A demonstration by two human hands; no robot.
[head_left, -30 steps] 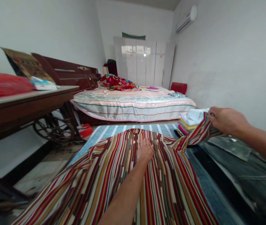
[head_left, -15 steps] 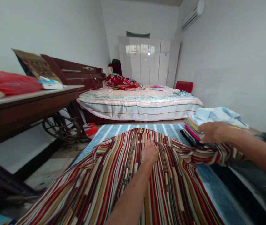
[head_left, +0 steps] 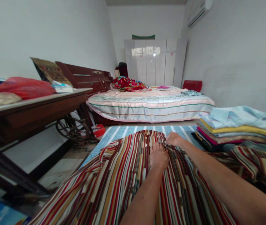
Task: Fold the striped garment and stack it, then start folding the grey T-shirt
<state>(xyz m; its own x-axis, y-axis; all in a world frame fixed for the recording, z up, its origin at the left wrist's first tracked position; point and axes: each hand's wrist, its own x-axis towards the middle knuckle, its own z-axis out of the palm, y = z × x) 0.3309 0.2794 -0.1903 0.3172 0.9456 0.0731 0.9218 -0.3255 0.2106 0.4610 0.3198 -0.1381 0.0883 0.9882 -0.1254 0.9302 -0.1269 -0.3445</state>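
One long garment of soft cloth with red, tan, cream and dark stripes [head_left: 114, 168] lies spread on a blue sheet with white stripes [head_left: 113, 133], its body broadly flattened but not folded. The hands are close together near its upper edge: the left hand [head_left: 159, 156] rests open and flat on the cloth, while the right hand [head_left: 173, 139] pinches gathered fabric beside it. Some of the striped cloth lies bunched to the right, so smoothness there is incomplete. Near it sits a stack of folded clothes [head_left: 237, 137], topped by loosely arranged pale blue cloth. Beyond are a bed with a pale striped cover [head_left: 151, 109] and, leftward, a dark wooden table [head_left: 36, 107] bearing a red plastic bag [head_left: 29, 87].
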